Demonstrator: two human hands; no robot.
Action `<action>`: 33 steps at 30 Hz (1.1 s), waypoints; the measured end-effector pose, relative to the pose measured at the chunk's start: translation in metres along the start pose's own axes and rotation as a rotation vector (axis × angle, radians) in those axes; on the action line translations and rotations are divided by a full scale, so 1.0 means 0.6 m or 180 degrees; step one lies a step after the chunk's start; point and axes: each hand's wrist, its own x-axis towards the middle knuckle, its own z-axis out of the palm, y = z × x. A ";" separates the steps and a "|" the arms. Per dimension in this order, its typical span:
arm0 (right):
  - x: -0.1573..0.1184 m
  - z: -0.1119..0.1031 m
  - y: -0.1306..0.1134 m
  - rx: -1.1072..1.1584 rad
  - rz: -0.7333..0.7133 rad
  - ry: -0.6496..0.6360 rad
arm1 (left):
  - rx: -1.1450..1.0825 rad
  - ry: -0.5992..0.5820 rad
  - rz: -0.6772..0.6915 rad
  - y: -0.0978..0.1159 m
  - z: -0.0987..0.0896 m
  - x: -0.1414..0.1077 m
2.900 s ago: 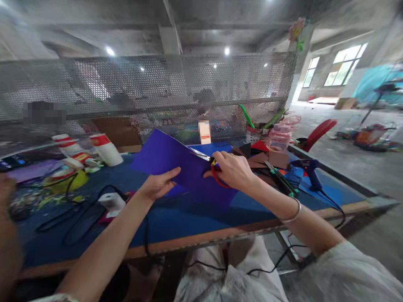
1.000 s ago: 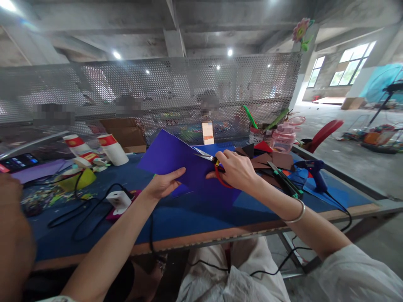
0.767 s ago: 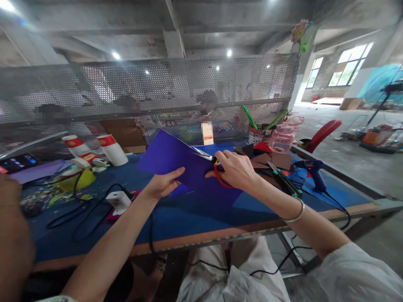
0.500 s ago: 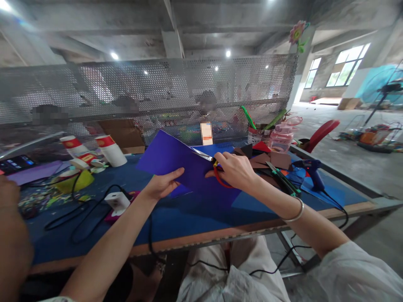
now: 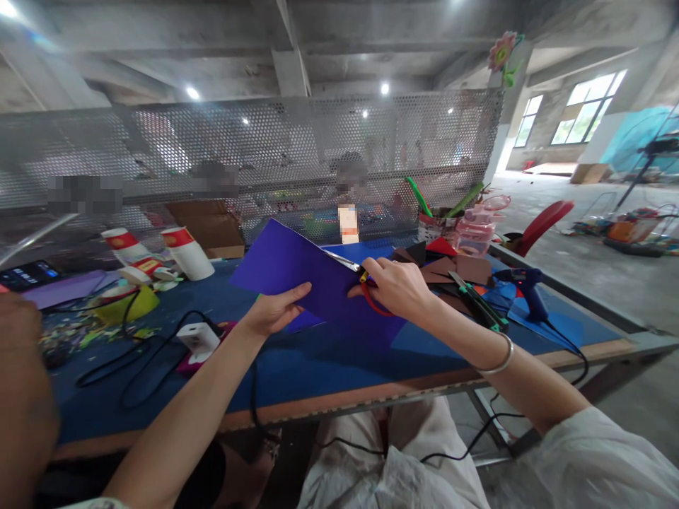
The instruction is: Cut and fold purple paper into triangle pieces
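A sheet of purple paper (image 5: 281, 258) is held above the blue tabletop, tilted up toward its far left corner. My left hand (image 5: 279, 309) pinches its near edge, thumb on top and fingers underneath. Wrapped around the red and yellow handles of a pair of scissors (image 5: 344, 261) is my right hand (image 5: 397, 285). The metal blades lie along the sheet's upper right edge, pointing away to the left, and look nearly closed. Part of the lower blade is hidden by the paper.
To the right lie a green utility knife (image 5: 474, 300), brown paper pieces (image 5: 474, 269) and a blue glue gun (image 5: 527, 288). Left are a white charger (image 5: 197, 341) with black cables, paper cups (image 5: 187, 253) and scraps. Another person's arm (image 5: 24, 382) reaches in at far left.
Both hands, the paper and the scissors stay almost in place; the blades look slightly closer together. The other person's arm at the left has shifted a little.
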 end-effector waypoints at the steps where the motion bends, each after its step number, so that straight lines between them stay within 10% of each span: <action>1: 0.000 0.000 0.000 0.0009 0.0002 -0.0005 | 0.0002 0.0000 -0.0007 0.000 0.000 0.000; 33: 0.007 -0.015 -0.017 0.0035 0.0006 0.0120 | 0.0079 -0.0312 -0.0026 -0.002 0.000 -0.006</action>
